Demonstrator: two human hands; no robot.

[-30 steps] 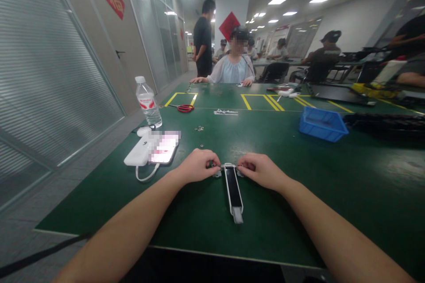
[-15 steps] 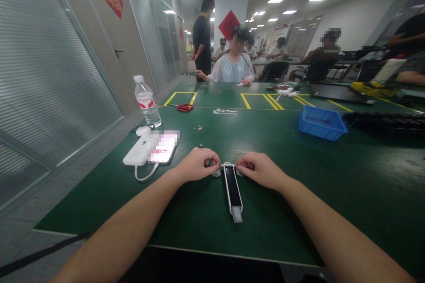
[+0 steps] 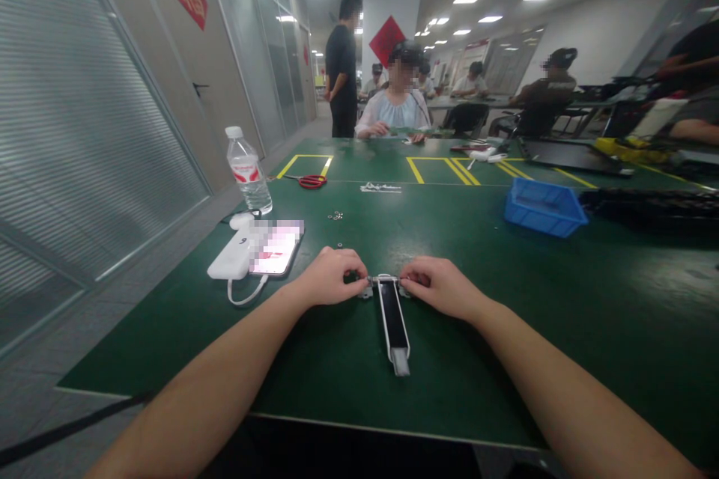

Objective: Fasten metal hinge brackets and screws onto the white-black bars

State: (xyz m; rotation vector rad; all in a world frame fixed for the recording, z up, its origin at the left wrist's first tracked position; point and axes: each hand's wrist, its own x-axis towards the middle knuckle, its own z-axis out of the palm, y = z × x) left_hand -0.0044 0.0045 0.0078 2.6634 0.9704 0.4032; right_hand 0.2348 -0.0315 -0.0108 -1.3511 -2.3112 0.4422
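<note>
In the middle of the green table (image 3: 314, 382) lies a long, narrow white frame with a black inset (image 3: 395, 318) and a grey tab (image 3: 401, 363) at its near end. Across its far end runs a thin metal rod (image 3: 385, 280). My left hand (image 3: 337, 275) is closed in a pinch at the rod's left end. At the right end, my right hand (image 3: 435, 284) pinches with thumb and fingers. A small silvery bracket (image 3: 366, 292) shows under the left fingertips. The fingers partly cover both rod ends, so fine detail there is hidden.
Left of my hands are a phone (image 3: 279, 248), a white power bank (image 3: 231, 254) and a water bottle (image 3: 249, 172). Small metal rings (image 3: 337, 215), white strips (image 3: 380, 188) and red-handled scissors (image 3: 311, 181) lie farther back. A blue bin (image 3: 544, 208) stands right. A person (image 3: 396, 108) sits opposite.
My left fingertips have shifted very slightly left at the rod end; my right hand stays in place. The person opposite has brought an arm inward, with a green strip now before them.
</note>
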